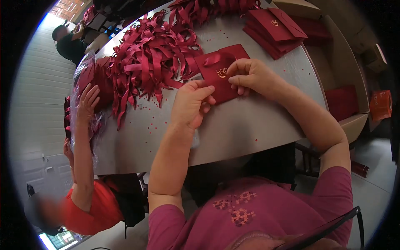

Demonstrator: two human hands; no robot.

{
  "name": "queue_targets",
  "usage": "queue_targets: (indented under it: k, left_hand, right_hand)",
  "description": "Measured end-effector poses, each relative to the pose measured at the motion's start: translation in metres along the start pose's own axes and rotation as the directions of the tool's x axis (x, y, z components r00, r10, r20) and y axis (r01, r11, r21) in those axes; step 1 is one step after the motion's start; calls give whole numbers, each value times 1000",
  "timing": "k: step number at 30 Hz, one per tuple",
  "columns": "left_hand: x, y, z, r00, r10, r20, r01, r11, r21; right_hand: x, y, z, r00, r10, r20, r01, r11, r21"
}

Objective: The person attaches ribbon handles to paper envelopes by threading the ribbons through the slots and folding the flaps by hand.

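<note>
A flat dark red paper bag (223,95) with a gold emblem lies tilted over the table in front of me. My left hand (192,102) pinches its left edge, with thumb and fingers closed. On the other side, my right hand (257,79) has its fingers curled and pressed against the bag beside the emblem; what lies between those fingertips is partly hidden. A red ribbon (212,59) shows at the bag's upper part. Just beyond my left hand spreads a large heap of dark red ribbons (152,62).
Stacked red bags (273,27) lie at the far right of the metal table (246,129), beside an open cardboard box (354,125) holding more red pieces. Small red dots are scattered about. At left, a co-worker in red (98,208) touches plastic-wrapped bags (85,75). Another person (70,46) is farther back.
</note>
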State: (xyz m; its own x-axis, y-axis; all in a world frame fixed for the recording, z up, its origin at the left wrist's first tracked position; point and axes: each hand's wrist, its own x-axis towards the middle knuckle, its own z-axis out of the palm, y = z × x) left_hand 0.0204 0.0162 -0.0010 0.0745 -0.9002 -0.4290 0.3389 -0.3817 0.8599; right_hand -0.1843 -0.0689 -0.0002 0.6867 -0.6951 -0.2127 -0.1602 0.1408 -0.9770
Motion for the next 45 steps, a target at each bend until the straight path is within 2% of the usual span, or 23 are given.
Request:
queue_targets:
  k: [1,2,4,7,11,17,22,26,28,29,31,32,34,35,37,38,40,41,43,45]
  left_hand:
    - [1,-1,0,998,-29,48,33,997,-69]
    - [1,-1,2,998,-32,49,35,997,-63]
    - [-1,-3,5,1000,1,30,5,980,-199]
    - [-1,-5,8,1000,18,-20,-22,977,-214]
    - [-1,-1,7,1000,23,4,-22,969,-247]
    - [-3,2,4,993,65,95,-37,962,-270]
    - [-10,10,10,978,61,198,-13,972,-235]
    - [-14,11,14,973,63,220,-6,967,-253]
    - [-11,7,15,970,201,140,-184,975,-128]
    - [-11,5,19,970,200,141,-183,975,-127]
    - [-10,2,27,959,283,-3,-283,959,18]
    - [-9,2,26,959,283,-8,-283,959,16]
    - [-5,0,22,973,229,-39,-228,974,11]
    - [-3,-1,19,972,230,-43,-230,973,9]
    - [0,-2,12,982,189,-18,-190,978,-90]
    - [0,-3,11,982,190,-20,-191,977,-93]
    - [-1,-3,13,981,191,-23,-192,967,-168]
    - [-1,-4,14,981,191,-21,-191,967,-170]
    - [0,-7,17,969,247,8,-245,965,-91]
    - [-2,-5,22,965,261,21,-260,964,-50]
  right_hand:
    - [1,1,-2,1000,-6,17,6,999,32]
    - [1,2,-3,1000,-7,14,7,999,38]
    - [-2,2,-5,999,-32,37,30,998,55]
    - [-1,1,-7,999,-18,47,15,997,71]
    - [1,2,-9,998,-23,57,17,995,100]
    - [0,2,-8,999,-19,35,14,990,143]
    - [-1,3,-10,997,-12,81,-2,986,170]
    - [-4,-1,-9,996,-4,91,-12,983,182]
    - [-5,-1,-8,994,-56,92,44,990,133]
    - [-5,0,-8,994,-56,90,44,990,134]
    - [-5,0,-7,992,-56,112,45,994,96]
    - [-5,0,-5,992,-54,117,43,995,95]
    - [-6,-1,0,984,-170,49,172,985,-32]
    - [-6,1,2,984,-170,54,172,985,-34]
    - [-5,6,7,949,-314,-6,309,938,-154]
    - [-5,8,10,950,-314,-3,309,938,-156]
    - [-5,9,15,908,-414,-69,369,865,-340]
    - [-5,7,16,908,-413,-70,367,865,-343]
    - [-6,3,18,872,-481,-97,384,792,-474]
    - [-6,3,17,856,-509,-92,402,767,-499]
